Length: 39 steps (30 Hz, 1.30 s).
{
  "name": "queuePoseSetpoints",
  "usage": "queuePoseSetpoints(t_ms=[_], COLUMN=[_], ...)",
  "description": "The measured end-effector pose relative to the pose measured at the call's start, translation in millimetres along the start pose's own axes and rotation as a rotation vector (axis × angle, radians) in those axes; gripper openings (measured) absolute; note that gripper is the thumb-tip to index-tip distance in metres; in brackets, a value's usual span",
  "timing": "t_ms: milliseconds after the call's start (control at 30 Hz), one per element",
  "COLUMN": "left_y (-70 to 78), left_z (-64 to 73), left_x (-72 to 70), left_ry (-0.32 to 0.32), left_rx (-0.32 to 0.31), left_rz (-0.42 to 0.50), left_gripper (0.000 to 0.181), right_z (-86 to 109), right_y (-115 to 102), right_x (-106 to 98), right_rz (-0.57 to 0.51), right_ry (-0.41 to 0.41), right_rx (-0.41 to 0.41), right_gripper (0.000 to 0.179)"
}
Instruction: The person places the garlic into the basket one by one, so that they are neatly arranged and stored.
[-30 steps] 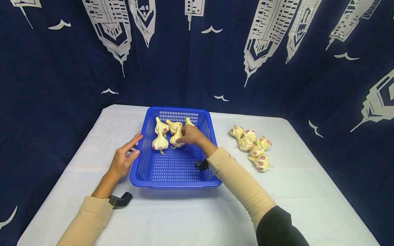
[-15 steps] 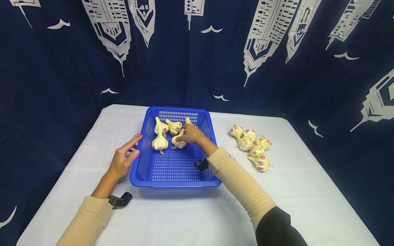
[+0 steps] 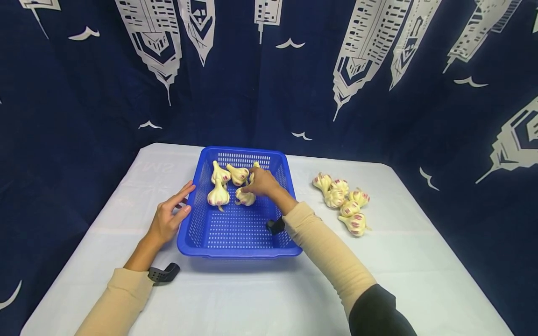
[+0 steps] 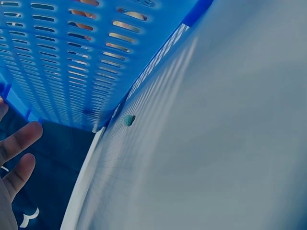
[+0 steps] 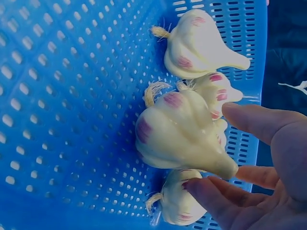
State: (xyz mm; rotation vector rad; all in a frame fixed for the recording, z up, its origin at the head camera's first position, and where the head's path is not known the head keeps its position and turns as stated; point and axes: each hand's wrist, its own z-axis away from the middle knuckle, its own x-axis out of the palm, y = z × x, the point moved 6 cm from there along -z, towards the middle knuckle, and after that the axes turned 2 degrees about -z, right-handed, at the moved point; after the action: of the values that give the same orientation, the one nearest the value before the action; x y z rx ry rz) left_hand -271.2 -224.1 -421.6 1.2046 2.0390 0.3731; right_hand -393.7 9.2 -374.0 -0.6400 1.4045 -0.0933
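Observation:
A blue perforated plastic basket [image 3: 239, 253] holds several garlic bulbs grouped toward its far half. My right hand [image 3: 264, 182] reaches inside, its thumb and fingers spread around the neck of one garlic bulb [image 3: 245, 198]. In the right wrist view that garlic bulb [image 5: 175, 129] lies between the thumb and the fingers, with a gap at the thumb. One fingertip is at a lower garlic bulb [image 5: 182, 203]. My left hand [image 3: 168, 218] has its fingers extended at the basket's left rim. From the left wrist, the fingers [image 4: 21, 139] appear beside the basket's outer wall [image 4: 96, 62].
Several more garlic bulbs [image 3: 342, 200] lie clustered on the white table [image 3: 403, 261], right of the basket. Behind the table hangs a dark blue curtain [image 3: 235, 107] with white building prints. Black straps are on both wrists.
The garlic bulb at my right hand has shifted slightly right and toward me, and more of its neck shows between thumb and fingers. My left hand has stayed at the rim.

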Motion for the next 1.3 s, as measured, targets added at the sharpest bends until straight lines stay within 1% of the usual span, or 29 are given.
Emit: queuePoseSetpoints(t_ms=[300,433,633,833,1000,1300], left_y=[0.6,0.8,0.3,0.9,1.6,1.0], left_z=[-0.6,-0.4,-0.7,-0.1,0.7,0.6], left_x=[0.5,0.0,0.4,1.5,1.8,0.8], left_ry=[0.001,0.009,0.014,0.01,0.009,0.029], left_rx=[0.0,0.006,0.009,0.003,-0.003,0.014], left_rz=[0.002,0.01,0.01,0.005,-0.007,-0.029], left_gripper=[0.051,0.051,0.051,0.052,0.052,0.052], right_z=[2.7,5.4,8.9,14.1,20.1,30.4], right_y=[-4,-3,1,4,9,20], right_x=[-11,-18,-29,-39,-45,-61], right_rz=[-0.002,-0.037,-0.077,-0.088,-0.101,-0.117], right_ry=[0.028,0.021,0.014,0.029,0.018,0.011], right_rx=[-0.038,-0.033,-0.019,-0.043,-0.038,-0.057], right_gripper=[0.072,0.072,0.075,0.076,0.075,0.074])
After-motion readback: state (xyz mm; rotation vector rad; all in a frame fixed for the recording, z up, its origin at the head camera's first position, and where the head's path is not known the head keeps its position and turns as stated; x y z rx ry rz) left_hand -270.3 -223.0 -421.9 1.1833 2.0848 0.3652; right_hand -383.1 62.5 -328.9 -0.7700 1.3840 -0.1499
